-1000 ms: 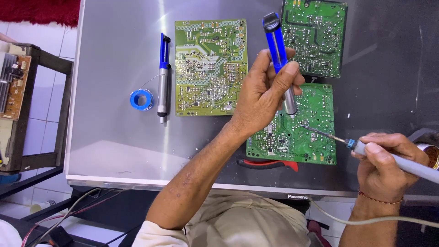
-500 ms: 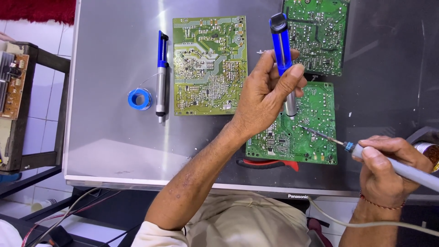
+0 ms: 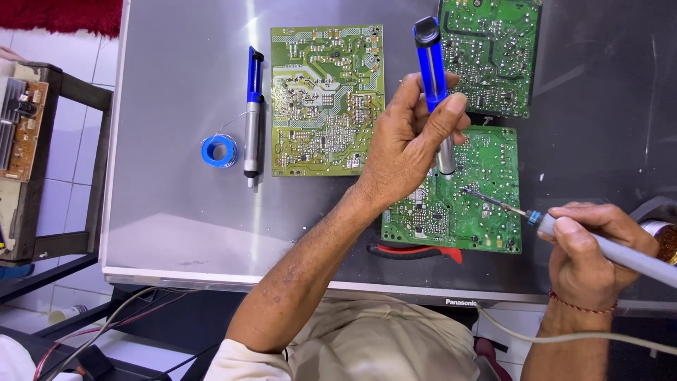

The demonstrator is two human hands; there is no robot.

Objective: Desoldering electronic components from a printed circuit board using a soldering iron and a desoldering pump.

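Your left hand, gripping the blue desoldering pump, has edged up slightly while your right hand clasps the grey soldering iron on the green circuit board near the table's front edge.

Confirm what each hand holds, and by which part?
Left hand: blue desoldering pump, gripped around its mid-barrel, thumb alongside. Right hand: soldering iron, held by its grey handle.

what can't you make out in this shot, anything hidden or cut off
Head view only:
- Desoldering pump nozzle: hidden behind the left hand, so contact with the circuit board is unclear.
- Soldering iron: handle cut off by the right edge, gripped by the right hand.
- Red-handled tool: mostly under the board.
- Solder joints: too small.
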